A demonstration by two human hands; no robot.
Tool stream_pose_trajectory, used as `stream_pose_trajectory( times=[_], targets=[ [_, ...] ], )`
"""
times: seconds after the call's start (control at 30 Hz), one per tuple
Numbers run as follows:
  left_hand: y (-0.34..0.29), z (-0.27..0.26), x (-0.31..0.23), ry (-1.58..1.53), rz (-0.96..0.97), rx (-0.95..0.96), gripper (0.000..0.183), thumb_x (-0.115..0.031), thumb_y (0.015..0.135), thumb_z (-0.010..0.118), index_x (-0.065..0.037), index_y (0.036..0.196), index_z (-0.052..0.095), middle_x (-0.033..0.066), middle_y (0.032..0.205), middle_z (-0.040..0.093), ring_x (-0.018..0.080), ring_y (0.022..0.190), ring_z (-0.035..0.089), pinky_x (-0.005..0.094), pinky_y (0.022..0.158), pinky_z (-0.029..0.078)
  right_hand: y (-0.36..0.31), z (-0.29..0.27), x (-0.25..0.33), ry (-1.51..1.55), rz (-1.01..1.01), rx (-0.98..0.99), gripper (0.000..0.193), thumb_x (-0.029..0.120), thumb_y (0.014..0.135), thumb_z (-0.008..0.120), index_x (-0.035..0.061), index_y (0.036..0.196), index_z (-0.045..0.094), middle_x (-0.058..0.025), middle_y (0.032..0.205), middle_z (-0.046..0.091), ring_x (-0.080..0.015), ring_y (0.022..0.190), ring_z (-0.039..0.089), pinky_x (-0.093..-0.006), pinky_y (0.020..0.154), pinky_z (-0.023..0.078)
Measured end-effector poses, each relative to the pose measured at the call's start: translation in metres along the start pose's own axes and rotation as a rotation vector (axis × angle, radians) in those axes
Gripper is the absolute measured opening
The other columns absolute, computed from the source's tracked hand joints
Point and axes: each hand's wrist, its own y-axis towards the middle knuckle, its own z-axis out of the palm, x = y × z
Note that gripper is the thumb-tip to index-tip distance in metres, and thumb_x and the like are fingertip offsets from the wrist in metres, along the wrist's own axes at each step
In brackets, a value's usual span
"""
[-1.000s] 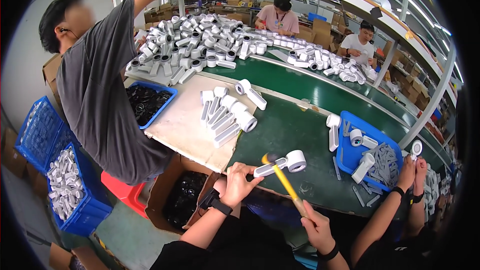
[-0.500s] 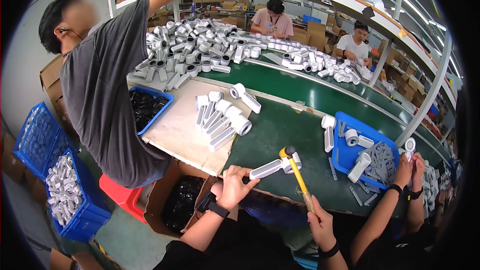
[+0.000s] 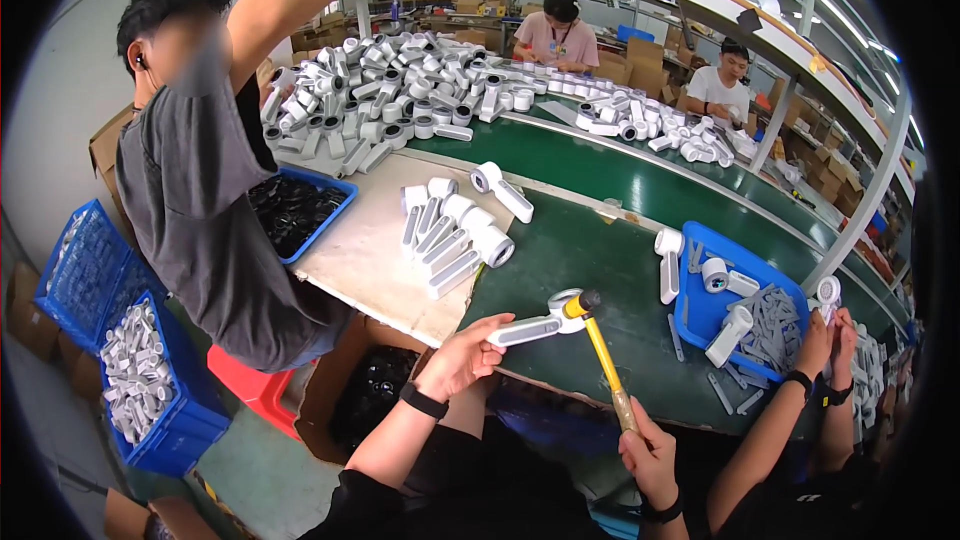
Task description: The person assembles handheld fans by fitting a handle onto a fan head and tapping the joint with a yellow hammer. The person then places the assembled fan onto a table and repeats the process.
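Observation:
My left hand is closed round the handle end of a white and grey handheld fan body. The fan body is held at the front edge of the green tabletop, its round head pointing right. My right hand grips the lower handle of a hammer with a yellow shaft and a black-tipped head. That hammer head is at the fan's round end and partly covers it; whether they touch, I cannot tell.
Similar fan bodies lie on a pale board to the left, near a blue tray of black parts. Right of me stands a blue tray with grey strips; a co-worker's hands hold another fan. A person in grey stands left.
The fan body has been lifted and tilted, with my left hand shifting along with it. The hammer stays close to its round end. The person at left has leaned right, arm raised.

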Motion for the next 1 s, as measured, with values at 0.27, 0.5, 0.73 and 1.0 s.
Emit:
stream_pose_trajectory(
  times=[0.27,0.5,0.73,1.0],
  targets=[
    [-0.008,0.01,0.01,1.912,0.83,-0.904,0.05,-0.045,0.088,0.072,-0.006,0.117,0.065,0.0096,0.084,0.062,0.0283,0.083,0.064,0.0385,0.069,0.053,0.021,0.005,-0.003,-0.221,-0.118,0.093,0.058,0.001,0.093,0.058,0.0054,0.15,0.045,0.0007,0.08,0.059,-0.005,0.06,0.049,-0.0198,0.056,0.041],
    [0.024,-0.01,0.005,1.37,0.743,-0.491,0.028,-0.017,0.074,0.085,-0.003,0.096,0.073,0.0137,0.09,0.068,0.0323,0.089,0.063,0.0422,0.084,0.05,0.03,0.031,0.023,-0.382,-0.361,0.046,0.053,0.002,0.092,0.063,0.0019,0.143,0.051,-0.0131,0.085,0.06,-0.0189,0.073,0.057,-0.0283,0.072,0.048],
    [0.022,-0.007,0.005,1.383,0.774,-0.526,0.03,-0.018,0.071,0.088,-0.005,0.094,0.075,0.0125,0.089,0.069,0.0297,0.088,0.062,0.0394,0.083,0.048,0.033,0.039,0.023,-0.491,-0.281,0.114,0.051,0.001,0.092,0.062,0.0,0.142,0.052,-0.0146,0.092,0.065,-0.0164,0.075,0.057,-0.0271,0.075,0.048],
    [0.02,-0.025,0.009,1.28,0.712,-0.532,0.045,-0.011,0.068,0.089,-0.003,0.109,0.071,0.0126,0.101,0.073,0.0276,0.09,0.068,0.0373,0.082,0.053,0.034,0.05,0.022,-0.398,-0.301,0.156,0.051,0.0,0.092,0.061,-0.0025,0.142,0.05,-0.0146,0.098,0.067,-0.0196,0.081,0.061,-0.0292,0.08,0.049]
  ],
)
